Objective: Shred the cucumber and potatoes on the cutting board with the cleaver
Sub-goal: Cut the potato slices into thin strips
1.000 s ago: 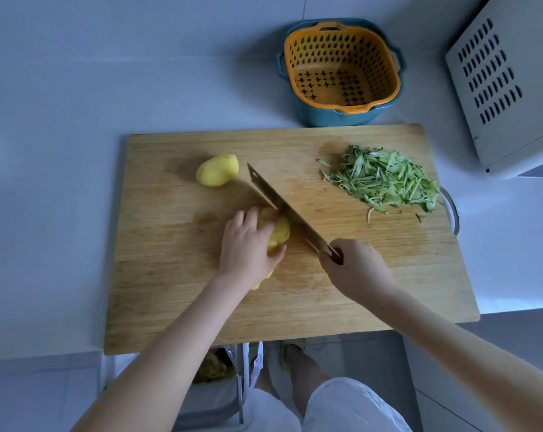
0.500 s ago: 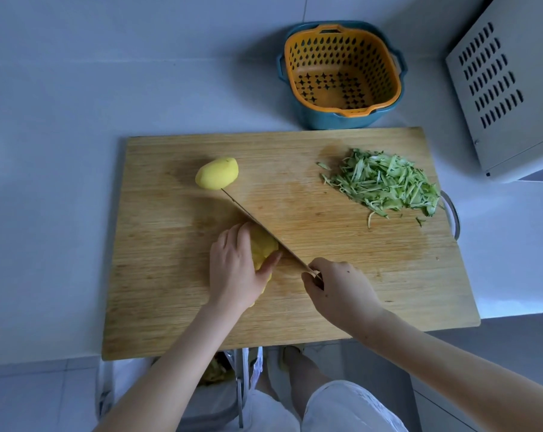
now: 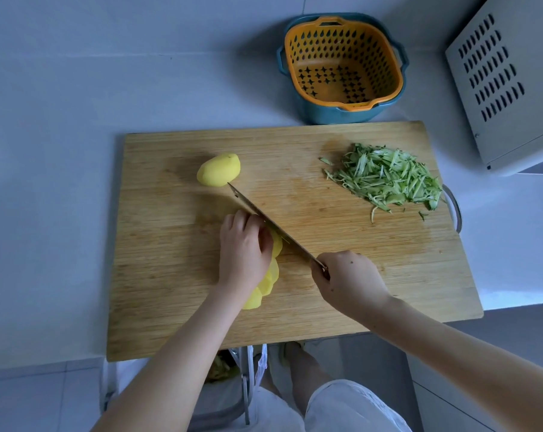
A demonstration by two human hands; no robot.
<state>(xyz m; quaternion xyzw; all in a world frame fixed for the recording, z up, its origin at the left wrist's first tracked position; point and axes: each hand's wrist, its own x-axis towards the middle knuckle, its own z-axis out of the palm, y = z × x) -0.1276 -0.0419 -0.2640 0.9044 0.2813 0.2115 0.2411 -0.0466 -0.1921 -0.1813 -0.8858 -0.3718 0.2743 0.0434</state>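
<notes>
While the left hand (image 3: 243,254) holds the potato slices (image 3: 268,283) with curled fingers at the middle of the cutting board (image 3: 170,307), the right hand (image 3: 348,282) grips the cleaver (image 3: 264,218) beside them; a whole potato (image 3: 218,169) and cucumber shreds (image 3: 388,179) lie toward its far edge.

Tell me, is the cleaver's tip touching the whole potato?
Cannot tell. In the head view the tip of the cleaver meets the lower edge of the whole potato, but one view cannot show whether it touches or sits just in front.
</notes>
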